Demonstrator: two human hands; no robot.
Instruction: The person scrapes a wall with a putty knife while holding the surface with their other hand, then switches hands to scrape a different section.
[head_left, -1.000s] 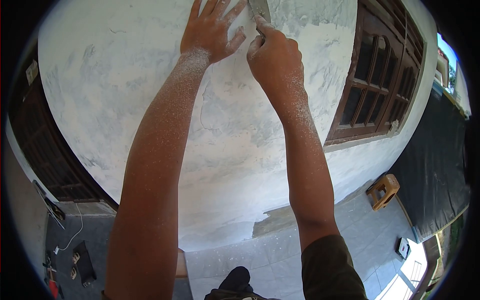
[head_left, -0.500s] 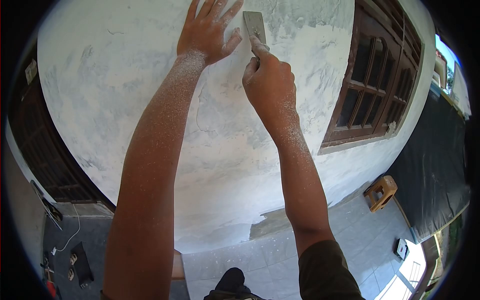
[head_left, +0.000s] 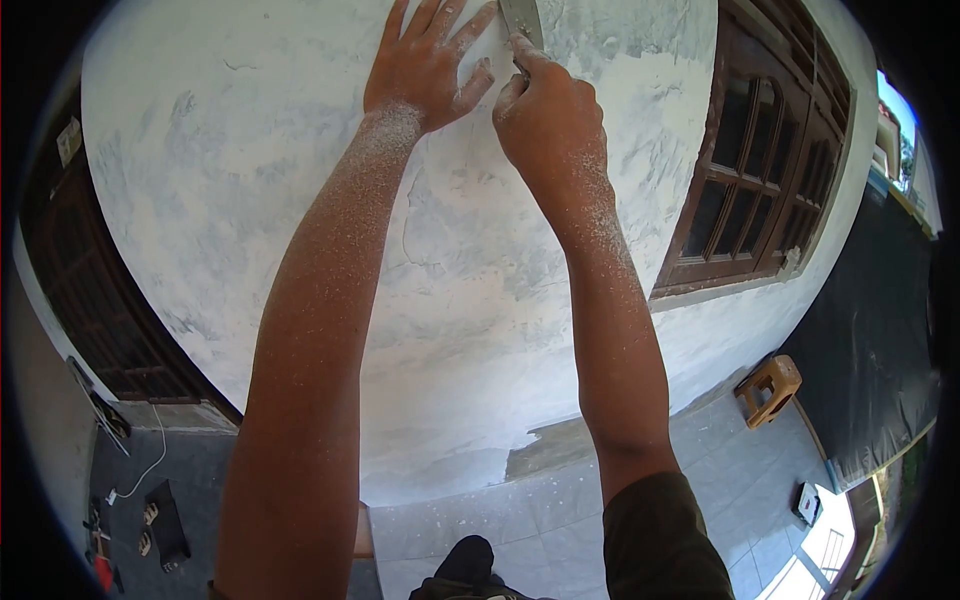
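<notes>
Scraper high on the patchy wall

Right hand (head_left: pixel 548 110) has its grip closed round the handle of a metal scraper (head_left: pixel 521 20), blade pressed flat to the plastered wall (head_left: pixel 250 170) near the top of view. Left hand (head_left: pixel 425 65) lies open and flat on the wall just beside it — holding nothing. Both forearms are dusted white. Judging by the mottled grey-and-white surface, much has been worked over, but a bare patch low by the floor tiles (head_left: pixel 520 510) — and general unevenness — suggests more is left.

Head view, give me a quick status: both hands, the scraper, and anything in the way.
Left hand flat on the white plastered wall, fingers spread. Right hand gripping the flat grey metal scraper, blade against the wall. Nothing blocking the blade.
</notes>
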